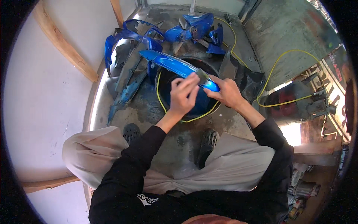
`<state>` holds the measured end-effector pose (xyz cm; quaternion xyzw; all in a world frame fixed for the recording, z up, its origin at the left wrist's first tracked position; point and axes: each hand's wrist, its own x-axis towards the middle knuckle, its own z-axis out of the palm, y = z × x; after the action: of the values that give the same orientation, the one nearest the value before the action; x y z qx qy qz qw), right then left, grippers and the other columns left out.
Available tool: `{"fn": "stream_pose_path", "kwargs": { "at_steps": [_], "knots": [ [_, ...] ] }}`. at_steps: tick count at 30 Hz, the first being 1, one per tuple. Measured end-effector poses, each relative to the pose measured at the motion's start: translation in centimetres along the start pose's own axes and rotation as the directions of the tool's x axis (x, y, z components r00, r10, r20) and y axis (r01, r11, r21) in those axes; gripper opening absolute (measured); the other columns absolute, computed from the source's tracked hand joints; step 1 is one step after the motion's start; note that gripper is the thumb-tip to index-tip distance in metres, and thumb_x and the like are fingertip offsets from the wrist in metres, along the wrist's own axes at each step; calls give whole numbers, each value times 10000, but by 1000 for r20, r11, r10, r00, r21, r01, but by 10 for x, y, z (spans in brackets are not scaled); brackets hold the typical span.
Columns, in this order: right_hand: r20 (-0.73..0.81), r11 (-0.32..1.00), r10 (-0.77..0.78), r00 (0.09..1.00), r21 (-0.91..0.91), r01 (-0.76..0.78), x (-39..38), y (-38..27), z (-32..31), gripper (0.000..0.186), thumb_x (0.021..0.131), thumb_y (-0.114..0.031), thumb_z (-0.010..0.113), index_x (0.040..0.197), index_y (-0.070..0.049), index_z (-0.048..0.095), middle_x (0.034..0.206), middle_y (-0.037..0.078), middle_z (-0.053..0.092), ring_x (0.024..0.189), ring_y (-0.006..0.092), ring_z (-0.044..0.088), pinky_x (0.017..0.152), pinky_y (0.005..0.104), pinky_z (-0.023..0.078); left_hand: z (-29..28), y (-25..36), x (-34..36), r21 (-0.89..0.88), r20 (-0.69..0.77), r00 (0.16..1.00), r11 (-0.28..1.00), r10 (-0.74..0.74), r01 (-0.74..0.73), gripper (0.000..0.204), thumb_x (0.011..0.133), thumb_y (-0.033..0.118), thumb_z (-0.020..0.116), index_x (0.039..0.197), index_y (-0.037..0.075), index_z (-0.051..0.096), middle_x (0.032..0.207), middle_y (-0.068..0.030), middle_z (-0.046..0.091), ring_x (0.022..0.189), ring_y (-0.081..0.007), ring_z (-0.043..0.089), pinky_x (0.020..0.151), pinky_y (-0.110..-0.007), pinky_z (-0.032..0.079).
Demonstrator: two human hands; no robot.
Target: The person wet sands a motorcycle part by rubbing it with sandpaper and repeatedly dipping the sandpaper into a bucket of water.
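A long, glossy blue plastic panel (172, 63), like a motorcycle fairing part, is held slantwise above a round black tub (210, 66) on the floor. At its near right end, my right hand (228, 93) grips the panel with the thumb below and fingers over the edge. My left hand (182, 95) presses a small dark piece, looking like sandpaper (202, 76), against the panel's surface close to my right fingers. The fingers of the left hand are bent together and partly hide that piece. Bluish water (197, 106) appears to lie in the tub.
Blue fairing parts (194, 30) stand at the back, with more blue panels (132, 35) to the left. Dark panels (250, 76) lie right of the tub. A yellow hose (294, 50) loops to a dark compressor tank (285, 106). My clogs (209, 145) flank the tub's near side.
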<state>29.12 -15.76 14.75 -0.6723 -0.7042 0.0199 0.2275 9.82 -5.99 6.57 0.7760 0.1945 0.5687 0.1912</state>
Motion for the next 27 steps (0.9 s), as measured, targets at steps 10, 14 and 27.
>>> {"fn": "stream_pose_path", "kwargs": {
  "at_steps": [10,14,27],
  "knots": [
    [30,997,-73,997,-25,73,5,-12,0,590,899,-547,777,1267,-91,708,740,251,692,710,457,707,661,537,569,-42,-101,21,226,-139,977,955,-164,193,196,1031,141,670,1144,43,796,1224,-84,787,1092,-232,715,986,-383,405],
    [-10,997,-70,997,-41,70,-2,0,6,598,899,-545,778,1287,-95,710,735,246,693,703,456,706,650,535,565,-23,-55,12,175,-94,980,966,-174,189,149,993,130,710,1078,60,811,1215,-68,788,1073,-210,723,954,-388,430],
    [11,996,-73,997,-51,74,5,-14,0,597,916,-515,777,1288,-52,707,735,255,684,697,461,702,652,528,564,-34,-77,19,207,-147,981,966,-127,156,177,1022,128,675,1119,50,800,1226,-78,790,1121,-214,726,974,-385,406]
  ]
}}
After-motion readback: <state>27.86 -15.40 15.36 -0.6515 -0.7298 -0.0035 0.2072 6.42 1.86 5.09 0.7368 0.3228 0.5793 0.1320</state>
